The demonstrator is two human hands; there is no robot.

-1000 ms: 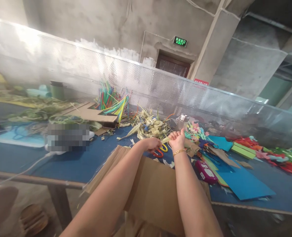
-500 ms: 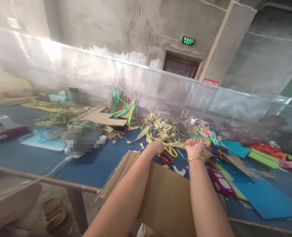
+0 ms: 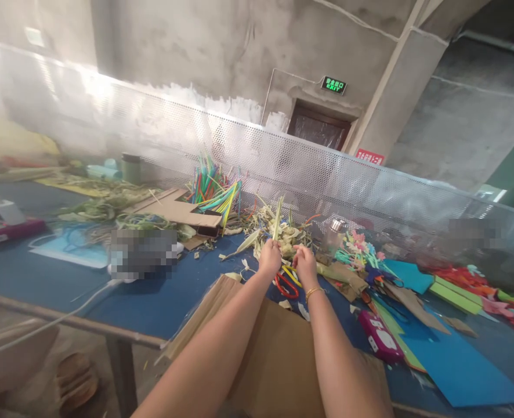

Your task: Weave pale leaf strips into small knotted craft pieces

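My left hand is closed round a pale green leaf strip that stands upright from my fist. My right hand is closed close beside it, pinching the lower end of the same strip; a gold bracelet sits on that wrist. Both hands hover over the blue table, just in front of a pile of pale leaf scraps. Red and yellow scissors lie on the table under my hands.
A brown cardboard sheet lies under my forearms. Coloured strips stand behind flat cardboard. Blue paper sheets, a purple box and paper flowers lie to the right. A perforated metal screen backs the table.
My hands, spread apart with the strip stretched level between them, have come together. The strip now points upward from my left fist.
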